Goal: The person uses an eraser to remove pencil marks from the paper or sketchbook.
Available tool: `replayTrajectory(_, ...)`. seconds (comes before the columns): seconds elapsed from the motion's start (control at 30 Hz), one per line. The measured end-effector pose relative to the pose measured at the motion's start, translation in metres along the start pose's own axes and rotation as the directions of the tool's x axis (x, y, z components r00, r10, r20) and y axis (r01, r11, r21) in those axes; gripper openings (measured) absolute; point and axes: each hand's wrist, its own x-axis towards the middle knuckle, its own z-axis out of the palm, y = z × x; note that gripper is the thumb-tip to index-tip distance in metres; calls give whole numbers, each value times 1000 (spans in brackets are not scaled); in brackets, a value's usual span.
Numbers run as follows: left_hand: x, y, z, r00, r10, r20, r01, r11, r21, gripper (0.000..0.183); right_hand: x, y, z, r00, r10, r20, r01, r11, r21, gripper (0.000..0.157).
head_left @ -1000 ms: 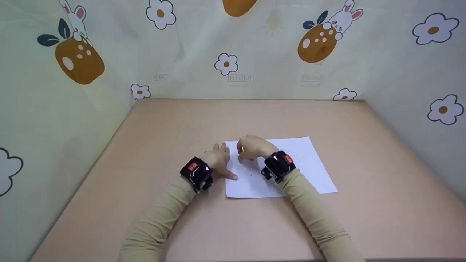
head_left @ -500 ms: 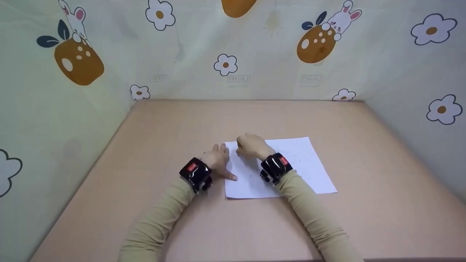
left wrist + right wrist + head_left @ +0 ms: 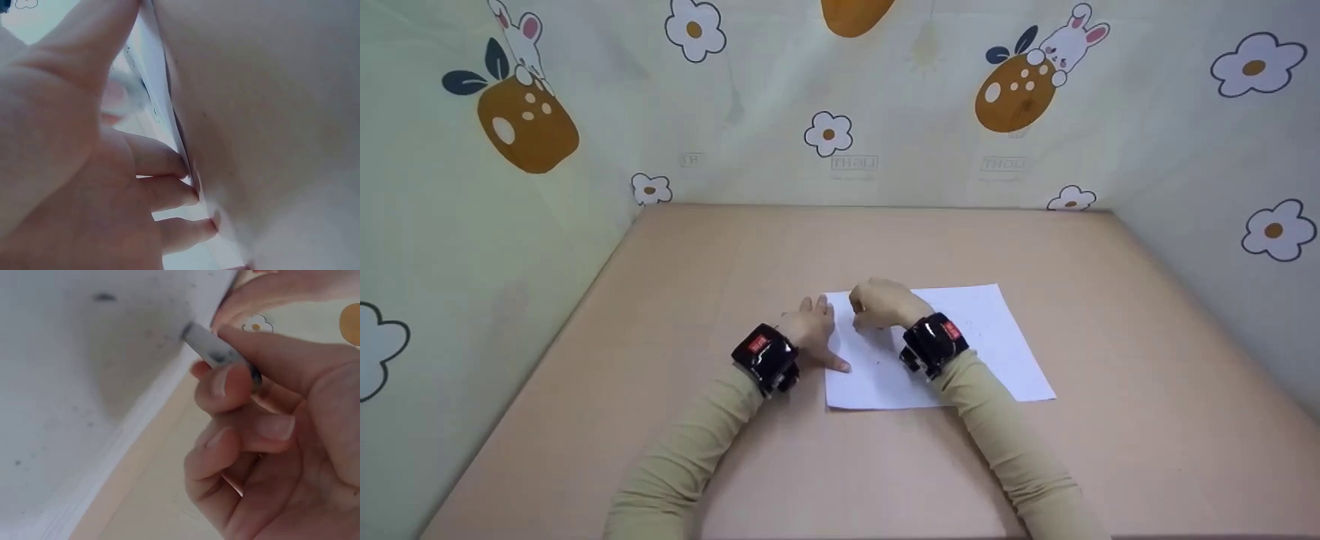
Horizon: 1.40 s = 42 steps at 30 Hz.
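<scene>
A white sheet of paper (image 3: 997, 345) lies flat on the table. My left hand (image 3: 810, 330) rests at its left edge with the thumb and fingers spread, the fingertips touching down near that edge. Over the upper left part of the sheet, my right hand (image 3: 889, 304) pinches a small white eraser with grey smudges (image 3: 211, 346) between thumb and fingers. The eraser's darkened tip meets the paper in the right wrist view; from the head view the hand hides it. Dark crumbs (image 3: 104, 296) are scattered over the sheet.
The light brown tabletop (image 3: 720, 255) extends around the paper on all sides. Pale fabric walls (image 3: 750, 97) printed with flowers, rabbits and orange fruit enclose the back and both sides. A black camera band (image 3: 765, 358) sits on each wrist.
My right hand has shifted slightly left and then back right over the paper, with the eraser kept in its fingers. The left hand and the sheet stay in place.
</scene>
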Motion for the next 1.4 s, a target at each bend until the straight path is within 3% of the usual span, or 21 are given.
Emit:
replayTrajectory(0.07,0,0,0,1000,-1,-5,1,1000,-4,116,0,-1,-1,1000,18,13,-18,1000,23,12)
replayTrajectory(0.23,0,0,2,1000,4,-3,-4,1000,-10,116,1,2,4,996,47,-79,-45,999,26,13)
replayTrajectory(0.4,-1,1,0,1000,8,-1,-8,1000,-2,116,-4,2,-3,997,83,-7,-83,997,4,8)
replayTrajectory(0.47,0,0,0,1000,7,-3,-7,1000,6,115,-3,1,-3,996,88,-27,-87,996,16,9)
replayTrajectory(0.6,1,0,1,1000,1,14,-1,1000,0,117,0,-1,3,992,52,-111,-52,999,3,11)
replayTrajectory(0.8,1,0,1,1000,-1,4,1,1000,-19,117,-3,-2,-1,997,71,-28,-71,997,-26,9)
replayTrajectory(0.9,0,0,1,1000,2,0,-2,1000,-6,115,-1,-3,2,995,69,-68,-68,997,27,14)
replayTrajectory(1.03,0,-1,3,1000,17,3,-17,1000,-7,113,4,-10,10,993,10,-114,-3,998,57,20)
replayTrajectory(1.13,1,-1,2,1000,16,-5,-16,1000,-22,114,7,-18,9,998,4,-63,-3,1000,17,17)
replayTrajectory(1.27,1,0,1,1000,-8,-7,7,999,-46,117,8,-25,-1,996,88,27,-87,996,-36,6)
replayTrajectory(1.4,1,1,1,1000,-13,9,13,999,-35,111,13,-26,-2,995,100,3,-100,995,20,13)
